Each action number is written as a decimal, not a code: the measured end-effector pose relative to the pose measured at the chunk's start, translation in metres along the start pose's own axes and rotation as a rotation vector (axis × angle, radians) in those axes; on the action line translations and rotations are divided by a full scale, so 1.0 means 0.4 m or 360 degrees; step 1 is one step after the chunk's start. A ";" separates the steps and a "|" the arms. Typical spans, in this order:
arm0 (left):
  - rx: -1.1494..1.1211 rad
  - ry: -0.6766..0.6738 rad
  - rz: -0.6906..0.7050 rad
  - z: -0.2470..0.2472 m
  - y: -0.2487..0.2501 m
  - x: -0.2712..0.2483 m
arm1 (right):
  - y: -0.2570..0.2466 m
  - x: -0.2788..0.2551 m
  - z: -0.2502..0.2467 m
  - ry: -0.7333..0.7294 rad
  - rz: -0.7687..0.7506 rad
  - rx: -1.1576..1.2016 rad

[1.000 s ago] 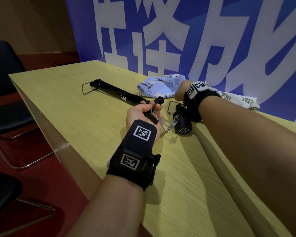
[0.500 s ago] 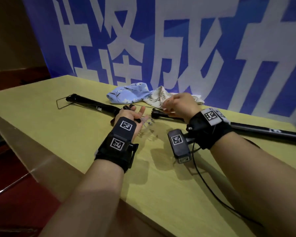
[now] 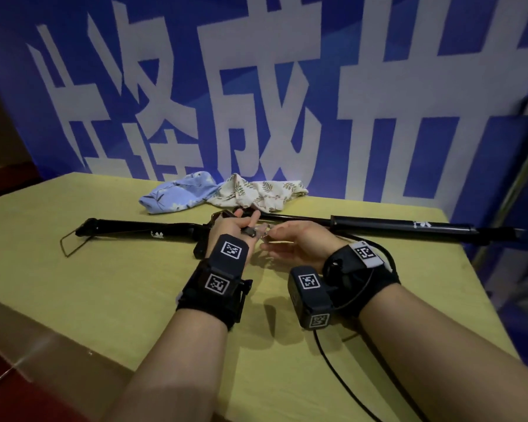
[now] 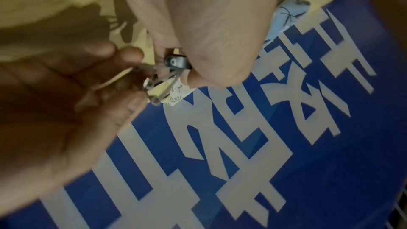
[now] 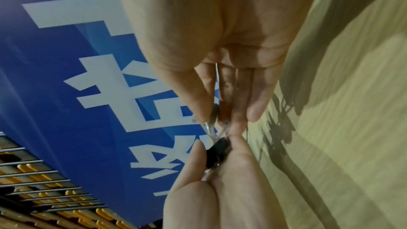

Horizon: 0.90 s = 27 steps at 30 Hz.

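Observation:
My left hand (image 3: 248, 223) pinches a small black part (image 3: 250, 231) from which several thin metal prongs (image 3: 264, 232) fan out. In the left wrist view the black part (image 4: 176, 62) sits between thumb and finger, with the prongs (image 4: 157, 84) pointing at the other hand. My right hand (image 3: 269, 239) faces it, palm to the left, and holds the prong ends between thumb and fingers. One thin wire (image 5: 216, 83) runs up between two of its fingers. Both hands hover just above the yellow table (image 3: 104, 287).
Two black poles lie across the table behind my hands: one (image 3: 134, 231) with a wire loop at its left end, and a longer one (image 3: 393, 223) reaching right. A blue cloth (image 3: 177, 193) and a cream leaf-print cloth (image 3: 262, 190) lie against the blue banner (image 3: 287, 86).
My right hand left the pole near the cloths and came back to the prongs. My left hand kept its hold on the black part. The head view swung to the right.

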<state>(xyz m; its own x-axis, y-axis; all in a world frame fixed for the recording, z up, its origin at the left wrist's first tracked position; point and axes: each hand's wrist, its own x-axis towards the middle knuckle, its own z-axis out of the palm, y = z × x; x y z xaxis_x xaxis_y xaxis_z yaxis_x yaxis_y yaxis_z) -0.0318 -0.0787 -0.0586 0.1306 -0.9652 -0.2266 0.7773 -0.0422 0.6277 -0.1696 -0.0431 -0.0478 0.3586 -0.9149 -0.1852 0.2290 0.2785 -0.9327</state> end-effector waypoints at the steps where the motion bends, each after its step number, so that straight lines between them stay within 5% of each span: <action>1: 0.0084 -0.0010 0.0015 -0.002 -0.005 0.005 | 0.002 0.005 -0.009 0.0048 -0.0020 0.0040; 8: 0.1361 -0.0134 0.0308 -0.020 -0.026 -0.011 | 0.004 0.036 -0.055 0.0269 -0.0170 0.0160; 15: 0.1571 -0.0444 0.0400 -0.016 -0.022 -0.049 | -0.001 0.039 -0.070 0.0330 -0.0302 0.0131; 21: 0.1325 -0.0328 0.0477 -0.020 -0.034 -0.035 | 0.002 0.037 -0.061 0.0298 -0.0315 0.0083; 27: 0.1508 -0.0273 0.0593 -0.021 -0.030 -0.048 | 0.003 0.041 -0.072 0.0382 -0.0321 0.0093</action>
<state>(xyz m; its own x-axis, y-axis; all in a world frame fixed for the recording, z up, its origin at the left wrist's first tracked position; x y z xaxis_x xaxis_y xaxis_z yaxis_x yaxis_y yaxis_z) -0.0386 -0.0576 -0.0682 0.1164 -0.9794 0.1653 -0.1079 0.1529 0.9823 -0.1896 -0.0663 -0.0609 0.0787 -0.9943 -0.0722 0.3277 0.0942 -0.9401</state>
